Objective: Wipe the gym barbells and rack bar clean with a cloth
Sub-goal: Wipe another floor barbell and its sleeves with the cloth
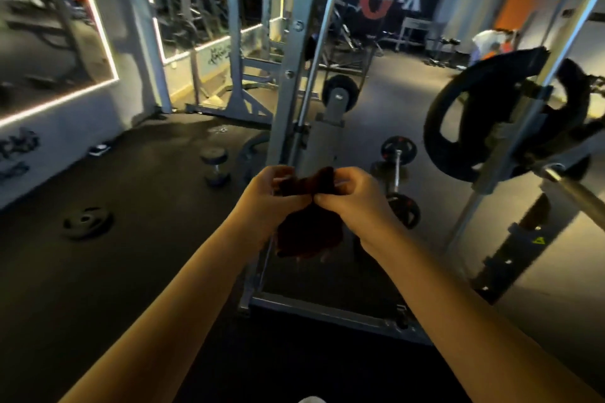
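left hand (273, 195) and right hand (348, 196) both tight on a dark cloth (309, 235), folds indistinct

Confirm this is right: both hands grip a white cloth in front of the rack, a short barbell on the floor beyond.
Wrong on colour: the cloth is dark, not white. The head view shows the left hand and right hand both gripping it in front of the rack, a short barbell on the floor beyond.

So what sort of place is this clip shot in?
A gym: a steel rack with a large black weight plate on its bar, a short barbell and a dumbbell lying on the floor.
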